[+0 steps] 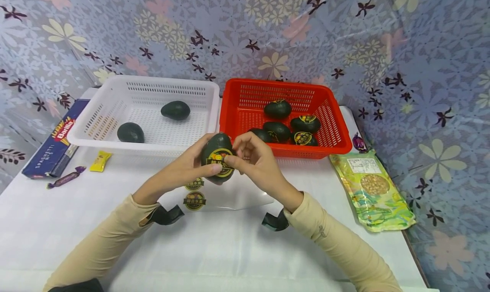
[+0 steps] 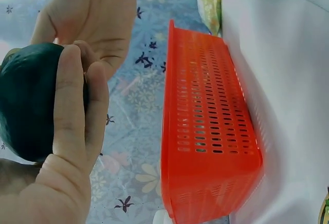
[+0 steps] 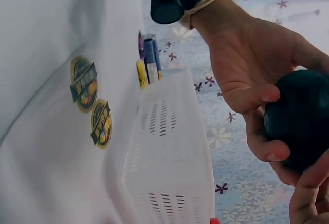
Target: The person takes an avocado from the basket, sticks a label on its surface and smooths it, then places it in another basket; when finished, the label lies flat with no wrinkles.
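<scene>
A dark green avocado [image 1: 217,140] is held up over the table by my left hand [image 1: 183,166], with the fingers round its far side and the thumb across its front. On the avocado is a round black-and-gold sticker [image 1: 218,156]. My right hand [image 1: 262,168] presses its thumb on that sticker, its fingers bent beside the fruit. In the left wrist view the left fingers [image 2: 69,100] lie along the avocado [image 2: 28,100]. Below the hands, a clear sheet [image 1: 237,198] bears more such stickers [image 1: 194,201].
A white basket [image 1: 143,146] at back left contains two avocados without visible stickers. Beside it, a red basket [image 1: 321,151] contains several avocados, some showing stickers. A blue spaghetti box [image 1: 47,156] and wrapped candies [image 1: 100,161] lie left; a green bag [image 1: 377,198] lies right.
</scene>
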A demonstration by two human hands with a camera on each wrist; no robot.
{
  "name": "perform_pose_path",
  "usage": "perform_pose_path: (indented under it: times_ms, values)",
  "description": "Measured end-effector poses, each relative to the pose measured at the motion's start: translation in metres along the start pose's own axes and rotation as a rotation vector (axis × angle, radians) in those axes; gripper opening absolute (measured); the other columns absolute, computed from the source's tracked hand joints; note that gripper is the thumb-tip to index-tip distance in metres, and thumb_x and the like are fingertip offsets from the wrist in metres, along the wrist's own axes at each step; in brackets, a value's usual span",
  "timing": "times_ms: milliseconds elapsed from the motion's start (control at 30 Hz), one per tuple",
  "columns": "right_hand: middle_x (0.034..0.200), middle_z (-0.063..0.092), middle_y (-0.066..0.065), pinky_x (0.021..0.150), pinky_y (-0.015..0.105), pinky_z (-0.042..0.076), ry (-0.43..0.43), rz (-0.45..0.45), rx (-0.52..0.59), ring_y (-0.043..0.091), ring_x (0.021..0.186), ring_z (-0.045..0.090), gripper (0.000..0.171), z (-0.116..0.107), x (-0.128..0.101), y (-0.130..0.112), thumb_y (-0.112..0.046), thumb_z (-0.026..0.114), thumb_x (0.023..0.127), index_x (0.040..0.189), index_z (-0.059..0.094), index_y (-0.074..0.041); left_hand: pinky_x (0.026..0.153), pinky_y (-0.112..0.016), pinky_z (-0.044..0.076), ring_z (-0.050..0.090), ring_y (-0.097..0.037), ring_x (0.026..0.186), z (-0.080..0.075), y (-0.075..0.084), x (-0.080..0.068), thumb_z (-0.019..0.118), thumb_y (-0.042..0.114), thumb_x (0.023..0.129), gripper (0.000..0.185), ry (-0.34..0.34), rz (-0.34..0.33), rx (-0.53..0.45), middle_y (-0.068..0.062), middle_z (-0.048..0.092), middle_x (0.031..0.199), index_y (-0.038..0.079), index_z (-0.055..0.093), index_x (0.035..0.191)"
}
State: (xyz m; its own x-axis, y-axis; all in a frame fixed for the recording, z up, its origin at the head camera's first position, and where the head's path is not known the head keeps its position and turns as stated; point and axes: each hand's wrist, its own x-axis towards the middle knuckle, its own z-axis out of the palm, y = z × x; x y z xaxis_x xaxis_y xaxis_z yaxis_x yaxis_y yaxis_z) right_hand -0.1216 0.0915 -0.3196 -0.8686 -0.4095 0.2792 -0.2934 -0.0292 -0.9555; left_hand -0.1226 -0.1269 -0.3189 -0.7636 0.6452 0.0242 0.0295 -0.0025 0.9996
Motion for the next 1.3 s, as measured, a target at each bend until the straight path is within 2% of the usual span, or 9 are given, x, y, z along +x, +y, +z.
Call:
perform_pose_path:
  times_ms: [200,400,533,633,733,867,1000,1167,1300]
  values:
    - [0.081,0.052,-0.002,0.058,0.021,0.045,-0.027,0.082,0.111,0.012,0.067,0.050,0.017,-0.002,0.000,-0.002,-0.006,0.067,0.092,0.100,0.051,-0.006,0.081,-0.051,0.061,0.069,-0.029,0.102,-0.003,-0.002,-0.002,0.065,0.025,0.097,0.067,-0.041,0.012,-0.070,-0.019,0.053,0.128,0.012,0.026,0.150]
    - [0.084,0.056,-0.003,0.058,0.021,0.046,-0.027,0.098,0.136,0.012,0.065,0.050,0.013,-0.004,0.000,-0.001,-0.010,0.066,0.095,0.098,0.054,-0.011,0.083,-0.052,0.061,0.070,-0.029,0.104,-0.005,-0.003,-0.003,0.059,0.022,0.099,0.060,-0.082,0.042,-0.123,-0.015,0.058,0.125,0.011,0.027,0.149]
    - [0.083,0.056,-0.003,0.058,0.022,0.047,-0.033,0.089,0.127,0.013,0.066,0.051,0.012,-0.005,0.000,0.003,-0.018,0.065,0.098,0.100,0.055,-0.012,0.083,-0.054,0.060,0.070,-0.029,0.103,-0.004,-0.002,-0.003,0.057,0.022,0.099,0.060,-0.072,0.045,-0.117,-0.015,0.059,0.124,0.011,0.027,0.149]
    - [0.084,0.056,-0.003,0.059,0.022,0.047,-0.032,0.077,0.127,0.014,0.067,0.053,0.020,-0.006,0.000,0.006,-0.030,0.065,0.098,0.102,0.055,-0.014,0.084,-0.054,0.060,0.070,-0.029,0.102,-0.002,0.000,-0.002,0.056,0.025,0.099,0.060,-0.054,0.033,-0.103,-0.017,0.059,0.124,0.013,0.026,0.150]
    - [0.084,0.056,-0.003,0.060,0.022,0.047,-0.023,0.076,0.122,0.013,0.067,0.053,0.019,-0.006,0.000,0.008,-0.025,0.068,0.096,0.101,0.053,-0.013,0.085,-0.055,0.059,0.069,-0.029,0.102,-0.002,0.001,-0.001,0.057,0.028,0.099,0.061,-0.042,0.024,-0.097,-0.016,0.058,0.124,0.014,0.026,0.150]
    - [0.084,0.055,-0.002,0.060,0.022,0.047,-0.014,0.083,0.103,0.013,0.066,0.053,0.017,-0.008,0.002,0.008,-0.009,0.066,0.092,0.100,0.051,-0.009,0.086,-0.053,0.060,0.068,-0.025,0.105,-0.002,-0.002,0.002,0.055,0.036,0.102,0.065,-0.031,0.002,-0.111,-0.011,0.058,0.126,0.013,0.023,0.152]
    - [0.085,0.055,-0.002,0.060,0.022,0.048,-0.016,0.095,0.100,0.012,0.067,0.054,0.018,-0.009,0.003,0.010,-0.012,0.068,0.093,0.101,0.051,-0.009,0.087,-0.050,0.060,0.069,-0.021,0.107,-0.002,-0.003,0.005,0.048,0.042,0.104,0.066,-0.033,-0.019,-0.144,-0.007,0.058,0.126,0.011,0.019,0.154]
    - [0.087,0.056,-0.002,0.061,0.022,0.050,-0.018,0.096,0.099,0.013,0.068,0.055,0.020,-0.010,0.005,0.010,-0.016,0.068,0.095,0.103,0.052,-0.007,0.088,-0.050,0.059,0.069,-0.020,0.106,-0.002,-0.004,0.006,0.045,0.042,0.105,0.066,-0.036,0.000,-0.164,-0.005,0.058,0.125,0.008,0.018,0.155]
    - [0.093,0.056,0.001,0.066,0.022,0.051,0.008,0.075,0.056,0.014,0.075,0.056,0.024,-0.012,0.008,0.008,-0.010,0.066,0.094,0.113,0.054,-0.002,0.095,-0.043,0.056,0.065,-0.018,0.111,-0.001,-0.004,0.010,0.046,0.043,0.104,0.068,0.040,0.022,-0.172,-0.009,0.051,0.132,0.009,0.017,0.155]
